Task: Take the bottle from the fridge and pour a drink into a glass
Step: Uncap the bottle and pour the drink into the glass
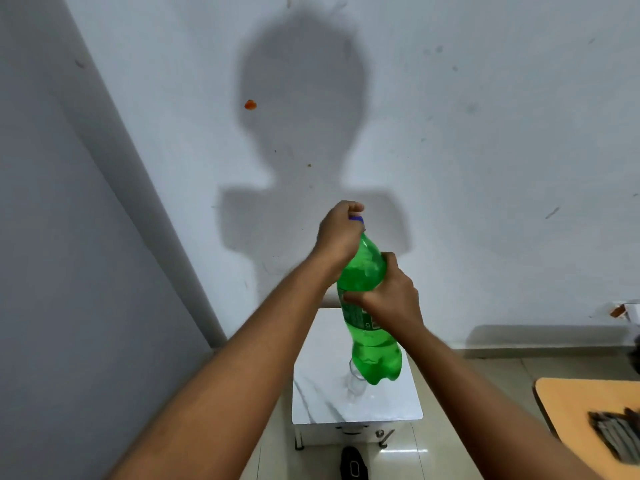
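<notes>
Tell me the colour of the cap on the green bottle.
Blue or purple-blue. The cap peeks out under the left hand in the head view, atop the bottle.

small white marble-pattern table (388, 407) stands against pale wall (485, 133), metal legs under front edge. person's shadow (301, 109) falls on wall, head and shoulders outlined. orange spot (250, 105) on wall within shadow's left side. orange-topped table (575, 396) at lower right, dark striped item (613, 434) lying on it, blurred. dark object (353, 464) on tiled floor (440, 455) just in front of white table. white box (628, 311) with orange mark at far right edge.
</notes>
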